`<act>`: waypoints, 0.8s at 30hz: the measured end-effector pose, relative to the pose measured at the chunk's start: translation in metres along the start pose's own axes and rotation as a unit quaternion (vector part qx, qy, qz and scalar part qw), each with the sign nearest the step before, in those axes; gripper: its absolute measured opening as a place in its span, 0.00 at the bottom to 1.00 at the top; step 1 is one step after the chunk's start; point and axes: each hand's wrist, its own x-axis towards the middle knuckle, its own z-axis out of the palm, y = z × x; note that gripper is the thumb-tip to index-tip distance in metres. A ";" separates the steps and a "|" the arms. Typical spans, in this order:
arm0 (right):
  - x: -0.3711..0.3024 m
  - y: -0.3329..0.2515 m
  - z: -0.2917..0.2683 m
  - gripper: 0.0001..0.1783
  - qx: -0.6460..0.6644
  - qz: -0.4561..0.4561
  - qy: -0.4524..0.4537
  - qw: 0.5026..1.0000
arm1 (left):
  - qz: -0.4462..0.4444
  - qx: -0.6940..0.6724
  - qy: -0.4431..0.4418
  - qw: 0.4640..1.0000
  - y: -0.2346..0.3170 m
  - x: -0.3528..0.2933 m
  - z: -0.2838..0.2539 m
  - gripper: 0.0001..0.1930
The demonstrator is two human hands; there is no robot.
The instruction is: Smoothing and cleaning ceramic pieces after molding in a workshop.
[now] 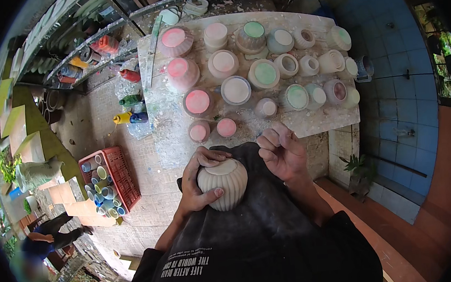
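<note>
From the head view, our left hand [196, 181] cups a ribbed, unglazed clay pot [222, 183] upside down over our dark apron [253, 218]; our right hand [282, 152] hovers beside it, curled shut around nothing we can make out. A loosened one-handed grip could drop it to the tiled floor [144, 184], short of the worktable [330, 122].

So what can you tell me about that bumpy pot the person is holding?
The ribbed pot is a small round one, pale beige, looking like unpainted clay with vertical grooves all around its sides. It appears turned upside down, its flat base facing up. The left hand wraps around its side. The right hand is curled in a loose fist just beside it, apart from it. It is held over the person's dark lap.
</note>
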 end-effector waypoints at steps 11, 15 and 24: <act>0.007 0.010 0.005 0.09 -0.364 -0.075 0.066 0.926 | -0.017 0.008 0.002 1.000 -0.007 0.003 -0.002 0.25; 0.002 0.019 0.031 0.22 -0.613 -0.123 -0.014 0.781 | -0.017 0.024 -0.010 1.000 -0.003 0.005 -0.003 0.26; -0.007 0.019 0.042 0.19 -0.768 -0.159 -0.098 0.612 | -0.025 0.003 0.003 1.000 -0.004 0.005 -0.002 0.24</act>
